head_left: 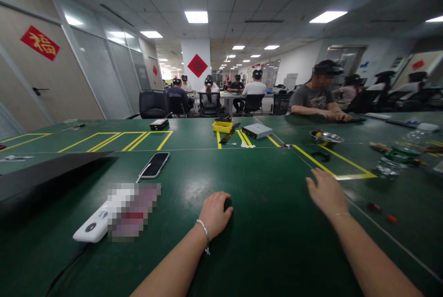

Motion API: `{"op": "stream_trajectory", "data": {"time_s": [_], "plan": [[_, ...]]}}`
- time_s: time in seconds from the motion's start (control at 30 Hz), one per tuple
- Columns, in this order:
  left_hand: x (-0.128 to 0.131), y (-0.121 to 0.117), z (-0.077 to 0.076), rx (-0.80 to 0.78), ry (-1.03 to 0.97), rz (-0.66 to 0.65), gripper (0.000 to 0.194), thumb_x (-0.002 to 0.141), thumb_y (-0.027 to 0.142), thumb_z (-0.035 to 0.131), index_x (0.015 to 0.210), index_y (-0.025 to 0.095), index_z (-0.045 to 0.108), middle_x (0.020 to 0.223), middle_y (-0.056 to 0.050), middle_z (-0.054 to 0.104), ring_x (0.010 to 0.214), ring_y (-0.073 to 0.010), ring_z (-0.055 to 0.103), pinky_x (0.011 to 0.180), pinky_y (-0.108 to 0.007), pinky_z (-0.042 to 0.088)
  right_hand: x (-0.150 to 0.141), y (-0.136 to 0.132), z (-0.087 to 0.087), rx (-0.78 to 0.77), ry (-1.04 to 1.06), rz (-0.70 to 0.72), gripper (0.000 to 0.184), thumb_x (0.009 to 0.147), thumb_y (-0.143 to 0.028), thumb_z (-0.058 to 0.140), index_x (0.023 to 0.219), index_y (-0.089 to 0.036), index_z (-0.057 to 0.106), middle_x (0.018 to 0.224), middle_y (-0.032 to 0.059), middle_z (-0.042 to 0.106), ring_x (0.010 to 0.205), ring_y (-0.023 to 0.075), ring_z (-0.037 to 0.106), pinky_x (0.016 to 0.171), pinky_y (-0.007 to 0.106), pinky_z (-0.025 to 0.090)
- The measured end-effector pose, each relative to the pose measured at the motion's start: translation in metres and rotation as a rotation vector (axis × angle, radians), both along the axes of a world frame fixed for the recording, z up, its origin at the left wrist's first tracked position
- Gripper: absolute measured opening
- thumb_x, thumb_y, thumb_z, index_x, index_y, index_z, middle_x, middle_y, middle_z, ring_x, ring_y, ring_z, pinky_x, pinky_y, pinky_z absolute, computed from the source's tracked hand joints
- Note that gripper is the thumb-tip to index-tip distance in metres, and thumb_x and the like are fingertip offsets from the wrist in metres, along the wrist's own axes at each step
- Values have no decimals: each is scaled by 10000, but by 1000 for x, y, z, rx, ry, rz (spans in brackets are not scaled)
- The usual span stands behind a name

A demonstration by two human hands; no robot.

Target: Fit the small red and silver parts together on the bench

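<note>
My left hand (215, 214) rests on the green mat (273, 237), fingers curled over a small dark object (227, 204) that they partly hide. My right hand (327, 193) lies farther right, fingers spread and holding nothing, just below a yellow tape outline (349, 168). A black ring (320, 156) sits beyond those fingertips. Left of my hands lie a black smartphone (155, 165) with a white cable and a white device (90, 225), which is partly blurred out. Two small red pieces (391, 218) lie to the right of my right hand.
A metal bowl (326, 137), a yellow tray (222, 127), and a white box (256, 130) stand farther along the bench. A black laptop edge (44, 172) juts in at left. A seated co-worker (313, 94) works at the far right, with several people beyond.
</note>
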State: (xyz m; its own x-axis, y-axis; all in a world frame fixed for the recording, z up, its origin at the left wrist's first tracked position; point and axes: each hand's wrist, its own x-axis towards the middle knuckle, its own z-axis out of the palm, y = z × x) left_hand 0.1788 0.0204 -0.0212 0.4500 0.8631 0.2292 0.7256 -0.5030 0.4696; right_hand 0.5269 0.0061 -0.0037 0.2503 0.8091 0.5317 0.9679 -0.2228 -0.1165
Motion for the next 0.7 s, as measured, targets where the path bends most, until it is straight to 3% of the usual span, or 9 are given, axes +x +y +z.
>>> {"op": "stream_trajectory", "data": {"time_s": [0.1,0.2,0.27,0.33,0.4,0.47,0.6,0.7], "plan": [[-1,1,-3,4,41,-45,401,746,330,437,1129,213,415,1195,-34,448,1126,-196,352,944,-340,254,-75,7,2,-142,-22,282,486,787,-395,266,1159,-127,428,1229,92,397,1164,230,280,937,407,255],[-1,0,-6,16,100,-104,465,765,353,399,1204,214,329,1281,-27,353,1194,-201,252,972,-376,210,-136,-3,-7,-298,-6,520,487,793,-437,254,1234,-244,322,1311,28,287,1211,230,181,937,463,219],[0,-1,-6,22,138,-138,472,770,359,387,1216,227,308,1299,-22,326,1208,-204,222,978,-403,187,-160,-9,-13,-390,-15,643,464,798,-444,241,1237,-304,294,1323,2,263,1217,231,163,929,493,198],[1,-2,-6,23,157,-157,464,771,368,382,1211,237,316,1304,-22,318,1210,-208,217,978,-424,173,-166,-10,-13,-411,-44,701,430,805,-432,229,1211,-332,328,1301,-11,308,1206,221,198,927,501,182],[0,-3,-5,21,157,-165,453,772,380,376,1201,244,330,1306,-21,315,1208,-210,222,977,-434,169,-151,-4,-6,-339,-71,634,409,807,-406,232,1175,-317,384,1254,-5,381,1178,209,256,929,492,176],[0,-2,-4,16,148,-165,448,770,392,379,1193,252,340,1304,-17,317,1206,-209,226,977,-437,166,-118,3,3,-221,-94,445,400,796,-363,255,1136,-262,441,1193,33,446,1134,213,318,920,480,188],[-1,-2,-2,-3,139,-153,444,765,398,388,1186,262,353,1301,-14,321,1204,-207,232,980,-431,163,-11,-3,8,-77,-78,-75,420,731,-279,309,1080,-148,502,1139,140,463,1073,286,356,828,486,250],[-2,-3,-1,-7,148,-158,444,767,400,383,1186,256,360,1300,-14,321,1205,-204,230,985,-417,159,74,-27,-7,-139,74,-406,489,689,-325,350,1120,-135,484,1180,188,407,1063,358,327,726,487,274]]}}
